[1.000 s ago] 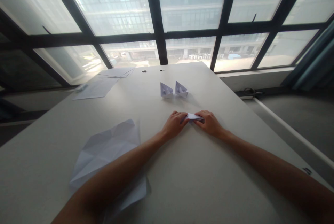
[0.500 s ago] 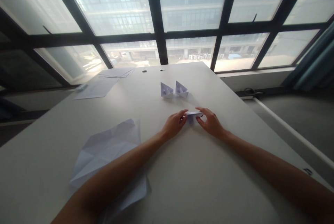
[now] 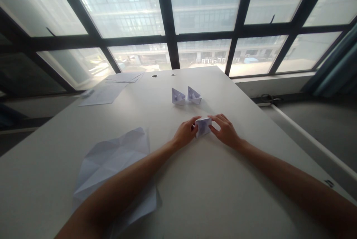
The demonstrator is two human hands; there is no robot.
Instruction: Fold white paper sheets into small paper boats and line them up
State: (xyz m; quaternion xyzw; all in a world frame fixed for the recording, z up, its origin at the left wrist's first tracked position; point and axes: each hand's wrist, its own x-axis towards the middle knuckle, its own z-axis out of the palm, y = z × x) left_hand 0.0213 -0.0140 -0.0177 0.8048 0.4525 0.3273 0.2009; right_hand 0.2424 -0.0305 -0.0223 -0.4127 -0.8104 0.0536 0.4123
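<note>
Between my two hands a small piece of folded paper [image 3: 203, 126] stands tilted up, its flat white face toward me. My left hand [image 3: 185, 133] pinches its left edge between thumb and fingers. At the right edge, my right hand [image 3: 224, 130] grips it with thumb and forefinger. Just beyond the hands, two folded paper boats, the left boat [image 3: 177, 97] and the right boat [image 3: 194, 95], sit side by side on the white table [image 3: 223, 187]. A large creased sheet of paper [image 3: 111, 161] lies partly under my left forearm.
Flat paper sheets [image 3: 103, 94] lie at the table's far left. Two round holes are near its back edge, before tall dark-framed windows. A white bar [image 3: 312, 138] runs beyond the right edge, and a blue curtain [image 3: 331, 66] hangs at the right.
The folded paper has turned from nearly edge-on to showing its broad face, and it has shifted slightly left. My fingers have moved a little with it. The two boats stay put.
</note>
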